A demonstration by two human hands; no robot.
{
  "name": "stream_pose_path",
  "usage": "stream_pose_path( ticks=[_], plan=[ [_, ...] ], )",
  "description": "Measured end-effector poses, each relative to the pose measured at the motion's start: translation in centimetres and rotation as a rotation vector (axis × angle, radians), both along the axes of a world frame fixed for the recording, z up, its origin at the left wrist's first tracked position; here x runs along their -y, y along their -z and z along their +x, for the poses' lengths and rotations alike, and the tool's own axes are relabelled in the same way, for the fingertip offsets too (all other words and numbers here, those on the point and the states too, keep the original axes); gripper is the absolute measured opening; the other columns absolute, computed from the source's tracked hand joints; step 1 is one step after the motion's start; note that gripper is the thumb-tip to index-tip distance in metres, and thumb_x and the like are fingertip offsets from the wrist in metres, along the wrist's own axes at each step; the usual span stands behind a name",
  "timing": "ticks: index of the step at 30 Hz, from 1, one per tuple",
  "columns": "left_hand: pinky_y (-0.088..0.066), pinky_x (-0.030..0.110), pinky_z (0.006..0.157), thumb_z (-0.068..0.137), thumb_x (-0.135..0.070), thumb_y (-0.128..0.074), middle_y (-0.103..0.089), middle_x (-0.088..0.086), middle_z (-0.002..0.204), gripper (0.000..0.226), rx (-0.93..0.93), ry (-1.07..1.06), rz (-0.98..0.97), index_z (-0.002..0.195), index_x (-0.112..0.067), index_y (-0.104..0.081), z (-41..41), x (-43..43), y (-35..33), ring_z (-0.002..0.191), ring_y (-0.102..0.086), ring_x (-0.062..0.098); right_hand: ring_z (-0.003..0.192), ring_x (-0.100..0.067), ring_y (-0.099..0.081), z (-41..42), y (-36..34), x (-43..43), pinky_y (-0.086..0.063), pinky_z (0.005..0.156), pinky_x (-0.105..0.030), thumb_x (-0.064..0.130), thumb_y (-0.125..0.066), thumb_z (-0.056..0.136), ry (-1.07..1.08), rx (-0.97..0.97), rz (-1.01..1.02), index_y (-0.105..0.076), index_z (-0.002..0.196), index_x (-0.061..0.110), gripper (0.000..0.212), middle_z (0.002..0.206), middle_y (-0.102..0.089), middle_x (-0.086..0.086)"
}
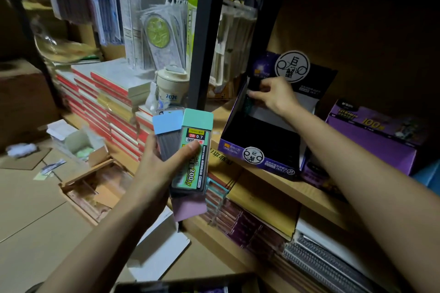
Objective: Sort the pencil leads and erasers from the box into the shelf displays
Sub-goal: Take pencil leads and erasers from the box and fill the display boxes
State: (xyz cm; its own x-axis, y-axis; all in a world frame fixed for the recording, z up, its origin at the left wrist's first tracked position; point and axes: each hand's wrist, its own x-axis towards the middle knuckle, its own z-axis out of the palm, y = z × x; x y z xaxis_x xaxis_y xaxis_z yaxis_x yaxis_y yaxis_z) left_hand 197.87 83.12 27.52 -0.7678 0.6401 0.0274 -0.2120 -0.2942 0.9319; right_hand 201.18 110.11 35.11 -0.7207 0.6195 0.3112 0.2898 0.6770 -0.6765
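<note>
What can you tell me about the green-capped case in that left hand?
The green case is a tall clear plastic box with a mint cap and a label reading 2B, 0.7, 200. The left hand holds it nearly upright, thumb across its front. A blue-capped case lies beside it; a pink case shows below.

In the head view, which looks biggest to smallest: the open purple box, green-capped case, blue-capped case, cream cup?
1. purple box
2. green-capped case, though nearest the camera
3. blue-capped case and cream cup look alike; the left hand hides part of the case
</note>
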Motion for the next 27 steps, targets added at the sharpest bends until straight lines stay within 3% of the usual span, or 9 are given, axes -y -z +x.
stream_pose_path(
  ticks=[2, 4, 6, 11, 14, 17, 21, 23, 27],
  plan=[
    [-0.057, 0.030, 0.058, 0.067, -0.022, -0.072, -0.071, 0.011, 0.104, 0.065, -0.001, 0.007, 0.002, 0.126, -0.014, -0.046, 0.0, 0.0, 0.0, 0.081, -0.072, 0.022, 0.068, -0.014, -0.059, -0.2, 0.1, -0.1, -0.049, 0.064, -0.029, 0.013, -0.068, 0.084, 0.009, 0.045, -0.019, -0.067, 0.082, 0.002, 0.011, 0.079, -0.064, -0.010],
    [-0.056, 0.028, 0.056, 0.066, -0.022, -0.072, -0.072, 0.008, 0.101, 0.065, 0.005, 0.005, 0.004, 0.125, -0.015, -0.047, -0.1, 0.1, -0.1, 0.079, -0.072, 0.022, 0.049, -0.002, -0.055, -0.4, 0.8, -0.1, -0.046, 0.047, -0.015, 0.009, -0.067, 0.085, 0.045, 0.027, -0.111, -0.059, 0.067, 0.013, 0.020, 0.068, -0.058, -0.002],
    [-0.056, 0.028, 0.054, 0.065, -0.023, -0.072, -0.073, 0.006, 0.097, 0.064, 0.014, 0.005, 0.005, 0.124, -0.018, -0.047, 0.0, 0.1, 0.0, 0.076, -0.072, 0.021, 0.050, -0.009, -0.055, -0.8, 1.5, 0.1, -0.044, 0.042, -0.014, 0.009, -0.066, 0.085, 0.105, 0.012, -0.123, -0.057, 0.067, 0.007, 0.021, 0.070, -0.058, -0.007],
    [-0.055, 0.027, 0.054, 0.064, -0.020, -0.072, -0.073, 0.007, 0.095, 0.065, 0.031, 0.028, 0.021, 0.124, -0.014, -0.047, 0.8, -0.3, 0.0, 0.072, -0.072, 0.020, 0.079, -0.035, -0.066, -1.2, 0.7, 0.8, -0.054, 0.076, -0.045, 0.019, -0.064, 0.088, 0.147, 0.207, 0.138, -0.063, 0.086, -0.009, 0.029, 0.086, -0.067, -0.024],
    [-0.056, 0.027, 0.054, 0.064, -0.019, -0.072, -0.073, 0.007, 0.093, 0.066, 0.040, 0.037, 0.030, 0.124, -0.012, -0.045, 1.3, -0.3, -0.3, 0.071, -0.071, 0.019, 0.077, -0.035, -0.066, 0.1, 0.9, 1.6, -0.054, 0.077, -0.046, 0.027, -0.061, 0.090, 0.166, 0.305, 0.213, -0.062, 0.085, -0.004, 0.031, 0.081, -0.067, -0.021],
    [-0.056, 0.028, 0.054, 0.067, -0.017, -0.070, -0.071, 0.011, 0.099, 0.066, 0.048, 0.044, 0.055, 0.127, -0.013, -0.044, 2.0, -0.5, -0.6, 0.070, -0.071, 0.020, 0.065, -0.026, -0.067, 3.0, 1.3, 3.1, -0.054, 0.072, -0.036, 0.035, -0.058, 0.091, 0.200, 0.220, 0.199, -0.066, 0.073, -0.001, 0.041, 0.070, -0.068, -0.016],
    [-0.055, 0.028, 0.052, 0.062, -0.023, -0.073, -0.069, 0.013, 0.098, 0.069, 0.053, 0.109, 0.025, 0.124, -0.015, -0.045, 3.8, -0.9, -0.8, 0.066, -0.071, 0.019, 0.071, -0.018, -0.068, 9.1, 2.0, 8.4, -0.056, 0.064, -0.025, 0.034, -0.059, 0.090, 0.000, -0.106, -0.303, -0.068, 0.082, 0.010, 0.027, 0.075, -0.070, -0.007],
    [-0.057, 0.030, 0.058, 0.060, -0.026, -0.075, -0.069, 0.014, 0.103, 0.069, 0.031, 0.152, -0.003, 0.122, -0.017, -0.046, 5.0, -1.4, -0.6, 0.074, -0.072, 0.021, 0.071, -0.015, -0.064, 12.3, 2.8, 11.5, -0.054, 0.062, -0.022, 0.040, -0.063, 0.083, -0.099, -0.175, -0.591, -0.068, 0.089, 0.009, 0.032, 0.079, -0.069, -0.006],
    [-0.057, 0.029, 0.060, 0.061, -0.024, -0.077, -0.071, 0.012, 0.102, 0.064, 0.035, 0.238, 0.003, 0.119, -0.019, -0.048, 7.6, -2.5, 0.1, 0.080, -0.072, 0.023, 0.083, -0.022, -0.060, 16.1, 4.4, 14.6, -0.047, 0.074, -0.032, 0.038, -0.066, 0.075, -0.129, -0.216, -0.777, -0.066, 0.096, 0.005, 0.040, 0.090, -0.067, -0.012]
  ],
)
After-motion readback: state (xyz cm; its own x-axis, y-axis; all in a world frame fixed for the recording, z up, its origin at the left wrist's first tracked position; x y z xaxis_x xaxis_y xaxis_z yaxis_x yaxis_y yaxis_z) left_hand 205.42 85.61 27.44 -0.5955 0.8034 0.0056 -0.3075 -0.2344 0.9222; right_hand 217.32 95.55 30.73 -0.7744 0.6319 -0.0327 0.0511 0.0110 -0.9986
